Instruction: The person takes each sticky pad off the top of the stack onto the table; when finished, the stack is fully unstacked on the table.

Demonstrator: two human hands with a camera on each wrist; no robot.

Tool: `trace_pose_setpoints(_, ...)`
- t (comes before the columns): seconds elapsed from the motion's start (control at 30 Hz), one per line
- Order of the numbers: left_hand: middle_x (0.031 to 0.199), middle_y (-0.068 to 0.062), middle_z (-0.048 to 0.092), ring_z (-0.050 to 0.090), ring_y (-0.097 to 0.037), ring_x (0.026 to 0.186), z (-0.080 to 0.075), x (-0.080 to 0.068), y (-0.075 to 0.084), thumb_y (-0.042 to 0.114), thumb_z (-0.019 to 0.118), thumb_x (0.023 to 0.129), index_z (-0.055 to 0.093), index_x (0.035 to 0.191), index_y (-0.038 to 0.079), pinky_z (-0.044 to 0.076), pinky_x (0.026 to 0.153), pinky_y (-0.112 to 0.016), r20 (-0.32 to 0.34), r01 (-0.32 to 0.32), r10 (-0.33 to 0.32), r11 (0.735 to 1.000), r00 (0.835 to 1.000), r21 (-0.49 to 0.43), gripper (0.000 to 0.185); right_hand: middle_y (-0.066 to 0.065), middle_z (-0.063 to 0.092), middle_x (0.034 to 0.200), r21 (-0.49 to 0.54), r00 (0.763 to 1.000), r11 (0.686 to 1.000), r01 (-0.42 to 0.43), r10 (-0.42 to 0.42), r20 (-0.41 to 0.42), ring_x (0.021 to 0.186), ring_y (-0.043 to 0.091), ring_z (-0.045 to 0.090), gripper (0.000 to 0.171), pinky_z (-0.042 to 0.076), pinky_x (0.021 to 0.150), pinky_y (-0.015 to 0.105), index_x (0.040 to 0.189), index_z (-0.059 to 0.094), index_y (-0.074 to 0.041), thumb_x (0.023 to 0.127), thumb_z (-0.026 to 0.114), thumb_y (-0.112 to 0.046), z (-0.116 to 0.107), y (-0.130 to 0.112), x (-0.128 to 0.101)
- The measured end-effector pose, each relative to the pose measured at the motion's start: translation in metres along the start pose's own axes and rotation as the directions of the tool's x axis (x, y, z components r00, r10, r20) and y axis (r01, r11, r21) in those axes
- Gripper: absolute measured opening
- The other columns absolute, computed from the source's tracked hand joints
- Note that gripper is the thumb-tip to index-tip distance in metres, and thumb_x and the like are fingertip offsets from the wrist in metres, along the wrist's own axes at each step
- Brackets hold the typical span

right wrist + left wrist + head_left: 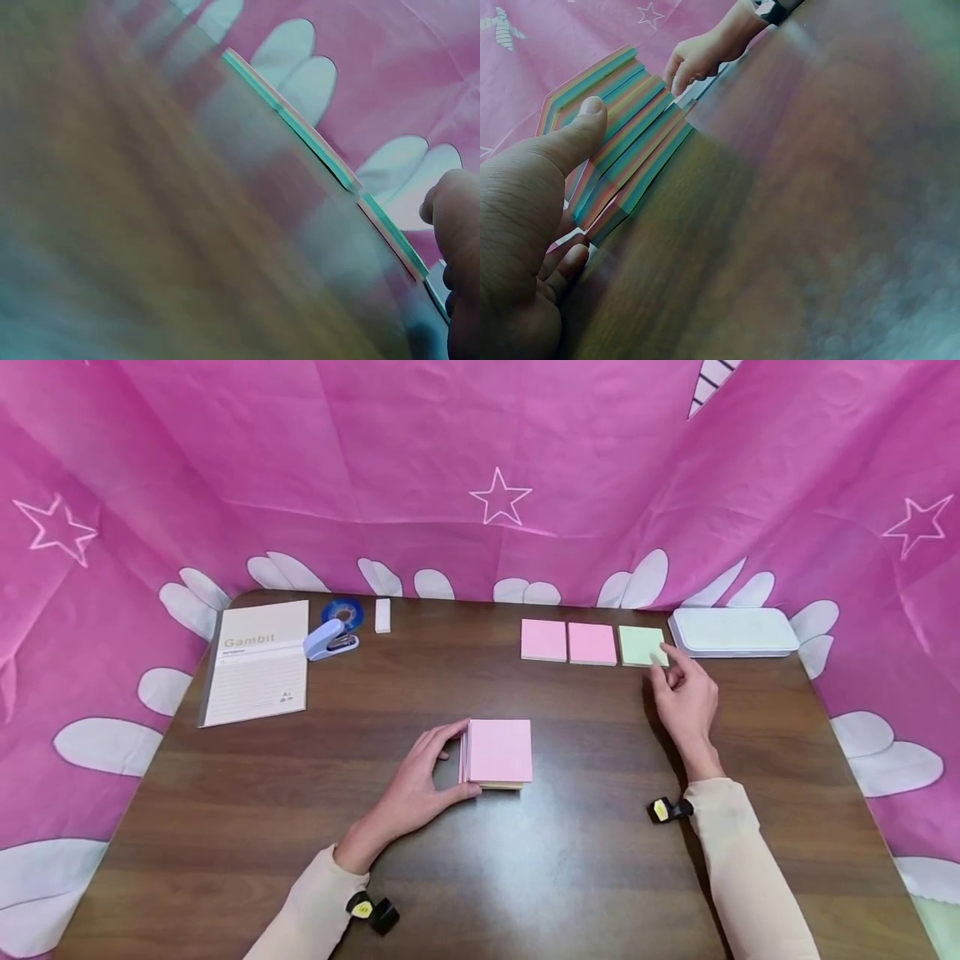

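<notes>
A thick stack of sticky-note pads [498, 752], pink on top, lies mid-table. My left hand [420, 785] grips its left side, thumb on the near edge and fingers on the far edge. In the left wrist view the stack [622, 142] shows striped pink, green and blue edges under my thumb [577, 135]. Three thin pads lie in a row at the back: two pink pads [543, 640] [592, 643] and a green pad [641, 645]. My right hand [686, 693] hovers at the green pad's right corner, index finger touching it, holding nothing. The right wrist view shows the pad edges [315, 146] side-on.
A lined notepad [258, 662], a blue stapler [330, 642], a blue tape roll [343, 612] and a white eraser [382, 615] lie at the back left. A white flat case [732, 631] sits back right. Pink cloth [480, 468] walls the brown table [585, 860].
</notes>
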State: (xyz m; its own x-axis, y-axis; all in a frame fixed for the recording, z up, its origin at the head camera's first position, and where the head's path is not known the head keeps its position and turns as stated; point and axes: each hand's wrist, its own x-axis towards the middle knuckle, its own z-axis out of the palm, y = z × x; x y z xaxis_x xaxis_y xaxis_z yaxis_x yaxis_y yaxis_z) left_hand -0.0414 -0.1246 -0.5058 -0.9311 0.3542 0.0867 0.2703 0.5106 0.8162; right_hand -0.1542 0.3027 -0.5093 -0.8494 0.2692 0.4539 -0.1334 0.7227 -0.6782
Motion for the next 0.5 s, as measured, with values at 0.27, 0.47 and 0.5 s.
trace_pose_setpoints(0.27,0.163,-0.004,0.055,0.053,-0.025,0.143,-0.002,0.000,0.000,0.035,0.096,0.090,0.047,0.168,0.018,0.053,0.111,-0.050,-0.005,-0.003,0.003,1.000,1.000,-0.007,0.093,0.006,0.052,0.071,0.185,0.993,0.983,-0.009,-0.012,0.115,0.057,-0.001,0.041,0.031,0.034,0.058,0.019,0.131,0.080,-0.004,0.100,0.080,-0.002,0.006,-0.040,-0.021)
trace_pose_setpoints(0.47,0.163,-0.004,0.054,0.052,-0.026,0.144,-0.001,0.000,0.003,0.032,0.097,0.089,0.047,0.168,0.018,0.052,0.112,-0.051,-0.001,0.004,-0.004,1.000,1.000,-0.010,0.094,0.004,0.054,0.072,0.242,0.964,0.965,0.101,-0.156,0.217,0.063,0.010,0.046,0.034,0.036,0.060,0.020,0.130,0.080,-0.004,0.097,0.085,-0.003,-0.001,-0.080,-0.040)
trace_pose_setpoints(0.5,0.163,-0.004,0.054,0.052,-0.026,0.144,-0.001,0.000,0.003,0.032,0.097,0.089,0.047,0.168,0.018,0.052,0.112,-0.051,0.000,0.002,-0.002,1.000,1.000,-0.009,0.094,0.003,0.054,0.072,0.253,0.957,0.960,0.119,-0.179,0.227,0.064,0.011,0.047,0.034,0.036,0.061,0.020,0.130,0.080,-0.004,0.096,0.085,-0.003,-0.002,-0.087,-0.042)
